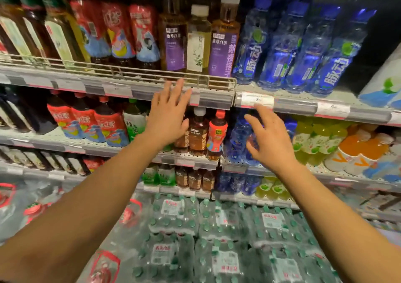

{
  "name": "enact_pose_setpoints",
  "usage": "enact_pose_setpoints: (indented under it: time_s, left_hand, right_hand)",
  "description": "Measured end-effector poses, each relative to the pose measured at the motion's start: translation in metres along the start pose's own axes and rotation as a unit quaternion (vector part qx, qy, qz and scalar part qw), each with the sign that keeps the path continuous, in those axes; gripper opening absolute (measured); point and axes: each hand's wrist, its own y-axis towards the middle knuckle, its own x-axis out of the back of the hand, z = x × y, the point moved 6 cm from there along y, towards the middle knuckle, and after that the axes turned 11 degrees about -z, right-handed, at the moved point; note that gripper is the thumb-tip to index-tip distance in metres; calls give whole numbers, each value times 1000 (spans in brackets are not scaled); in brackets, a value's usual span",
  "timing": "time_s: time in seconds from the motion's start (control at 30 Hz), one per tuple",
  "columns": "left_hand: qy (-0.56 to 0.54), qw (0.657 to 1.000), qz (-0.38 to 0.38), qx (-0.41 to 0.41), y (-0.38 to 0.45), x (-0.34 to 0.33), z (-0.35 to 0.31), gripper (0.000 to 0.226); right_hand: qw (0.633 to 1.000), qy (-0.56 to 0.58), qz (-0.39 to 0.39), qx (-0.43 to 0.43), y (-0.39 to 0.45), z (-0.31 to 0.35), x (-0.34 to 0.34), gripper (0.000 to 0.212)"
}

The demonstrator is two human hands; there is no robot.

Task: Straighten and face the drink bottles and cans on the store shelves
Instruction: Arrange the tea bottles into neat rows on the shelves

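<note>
Both hands up at the drink shelves, neither gripping anything. Far left, the red-label bottles (pixel 86 122) on the second shelf stand in a fair row, labels out. Left hand (pixel 168 113) is raised flat, fingers straight and spread, in front of the price rail (pixel 212 98); whether the fingertips touch the rail or just hover I can't tell. Right behind and just right of it: a brown tea bottle (pixel 198 131) with a white cap and a short red-cap bottle (pixel 217 134), both upright, the red-cap one sitting nearer the shelf edge. Right hand (pixel 268 139) is open too, fingers loosely curled, in front of the blue bottles (pixel 237 139) on the same shelf, apparently not yet closed on one. Above, the upper-shelf blue bottles (pixel 303 50) lean and their labels face different ways, so that row probably needs the work most. My read: this is a reach-in. To do it well, take one bottle per hand around the body, not the cap, set it upright, turn the label out, pull it flush to the front lip, and avoid knocking neighbours. Far right, the green (pixel 308 139) and orange bottles (pixel 364 146) look crowded.
</note>
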Motion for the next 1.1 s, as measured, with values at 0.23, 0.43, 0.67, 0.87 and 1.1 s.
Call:
enact_pose_setpoints:
  time_s: [0.23,0.43,0.67,0.87,1.1]
  left_hand:
    - [-9,998,-37,-59,-1,-18,19,97]
    - [-15,995,-53,-81,-2,-22,22,101]
    - [-17,994,-56,-88,-1,-27,22,102]
    - [-9,996,-39,-81,-1,-28,17,108]
    - [21,997,46,-63,-1,-12,13,109]
  right_hand:
    - [942,174,109,-266,23,34,-58,61]
    - [860,257,106,-428,52,33,-104,59]
    - [879,221,146,-396,42,42,-110,71]
    - [899,238,135,-343,-4,47,-88,54]
    - [915,276,105,-274,-30,48,-35,49]
